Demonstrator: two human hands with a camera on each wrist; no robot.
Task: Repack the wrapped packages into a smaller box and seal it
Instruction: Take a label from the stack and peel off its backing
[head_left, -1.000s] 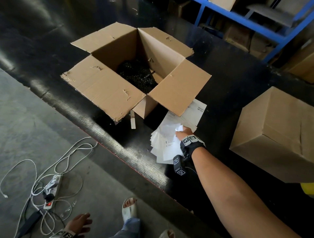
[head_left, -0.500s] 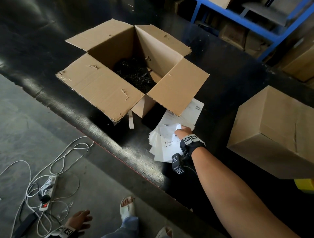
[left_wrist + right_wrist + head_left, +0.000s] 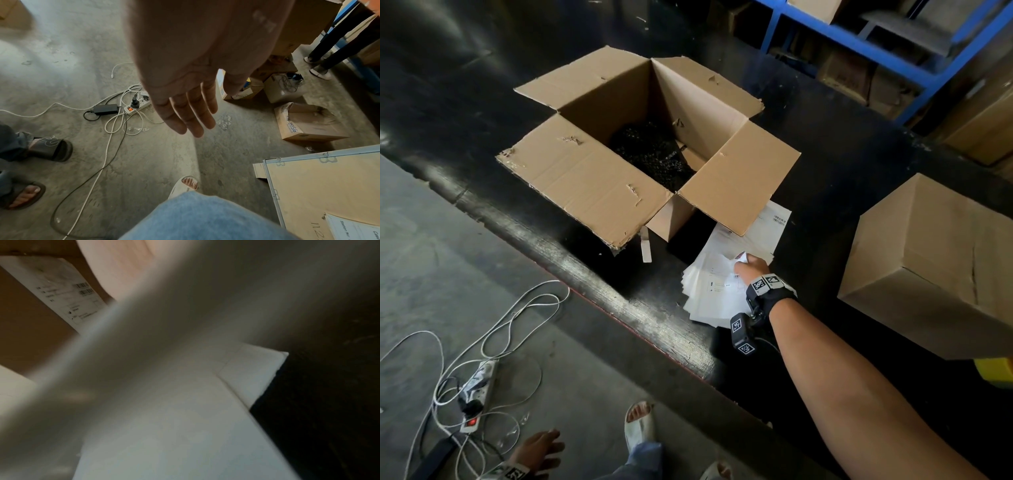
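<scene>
One open box [image 3: 599,178], dark packages [image 3: 654,154] inside | papers [image 3: 719,291] at its 5 o'clock, right hand [image 3: 751,269] on them, grip unclear | left hand [image 3: 185,91] hanging, fingers straight, empty | closed box [image 3: 935,267] at 3 o'clock

Dim warehouse light, glare on black table [image 3: 619,308]; right wrist view blurred, wide-angle edge distortion

A black, scuffed worktable [image 3: 842,164] with a worn pale front edge carries three things. At its centre stands a large open brown cardboard box [image 3: 585,181] with all four flaps spread. Touching the table at the box's 5 o'clock corner lies a fanned stack of white printed paper sheets [image 3: 710,291], partly under the near-right flap. Well apart, at 3 o'clock, sits a closed plain brown cardboard box [image 3: 928,267].
</scene>
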